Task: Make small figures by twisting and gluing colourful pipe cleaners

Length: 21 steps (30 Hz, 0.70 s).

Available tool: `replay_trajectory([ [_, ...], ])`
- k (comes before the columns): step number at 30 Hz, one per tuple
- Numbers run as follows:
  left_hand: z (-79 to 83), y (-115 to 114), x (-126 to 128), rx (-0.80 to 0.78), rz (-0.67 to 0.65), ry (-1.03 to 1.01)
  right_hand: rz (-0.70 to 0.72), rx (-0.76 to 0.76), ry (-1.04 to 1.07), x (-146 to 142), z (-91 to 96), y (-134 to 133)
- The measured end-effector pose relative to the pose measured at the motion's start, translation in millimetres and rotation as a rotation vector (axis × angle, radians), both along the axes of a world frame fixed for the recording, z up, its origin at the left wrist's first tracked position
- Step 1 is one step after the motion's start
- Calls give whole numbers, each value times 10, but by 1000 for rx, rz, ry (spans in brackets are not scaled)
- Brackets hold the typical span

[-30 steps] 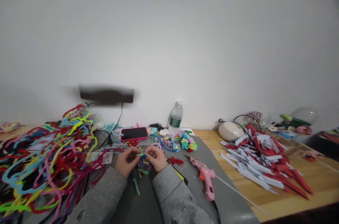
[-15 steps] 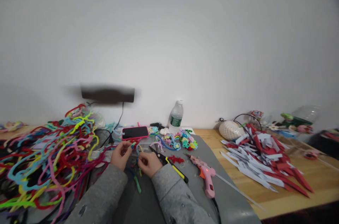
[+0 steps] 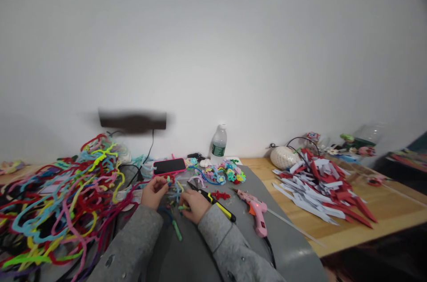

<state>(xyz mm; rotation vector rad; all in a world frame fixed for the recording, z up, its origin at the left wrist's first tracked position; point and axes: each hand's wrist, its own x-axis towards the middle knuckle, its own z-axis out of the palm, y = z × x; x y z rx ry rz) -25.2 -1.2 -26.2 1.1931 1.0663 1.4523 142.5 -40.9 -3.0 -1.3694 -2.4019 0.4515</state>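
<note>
Both hands work close together over a grey mat (image 3: 200, 255). My left hand (image 3: 153, 192) is closed, pinching a small twisted pipe-cleaner piece (image 3: 170, 181) of blue, green and red. My right hand (image 3: 194, 204) rests lower on the mat, fingers closed on a short green pipe-cleaner bit (image 3: 183, 207). A green pipe-cleaner stub (image 3: 176, 230) lies between my grey sleeves. Black and yellow cutters (image 3: 213, 202) lie just right of my right hand.
A big tangle of coloured pipe cleaners (image 3: 60, 202) covers the left. A pink-cased phone (image 3: 169, 167), small pipe-cleaner flowers (image 3: 227, 175), a water bottle (image 3: 218, 145), a pink glue gun (image 3: 256, 215) and a heap of red and white paper strips (image 3: 323, 186) lie around.
My hands drew apart from the joined piece; the left lifted it toward the phone, the right dropped to the mat and took a green bit. The cutters came into view.
</note>
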Motion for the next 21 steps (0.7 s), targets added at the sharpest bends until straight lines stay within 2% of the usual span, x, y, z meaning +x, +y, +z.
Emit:
replay_trajectory([
  [4, -38, -4, 13, -3, -36, -17, -30, -58, -35, 24, 28, -29],
  [7, -50, -19, 39, -8, -62, -35, 0, -43, 39, 30, 53, -27],
  [11, -46, -43, 78, -23, -87, -35, -14, 88, 410, 92, 182, 26],
  [13, -44, -45, 88, -16, -92, -22, -32, 88, 649, 135, 243, 94],
  [14, -44, -43, 89, -12, -91, -20, -35, 42, 783, 149, 256, 138],
  [17, -45, -30, 81, -10, -82, -16, -45, -241, 1152, 129, 196, 276],
  [19, -41, -19, 67, -10, -82, -19, -71, -393, 1274, 62, 88, 342],
  [21, -33, -10, 51, -25, -120, -19, -116, -477, 1349, -24, -36, 371],
])
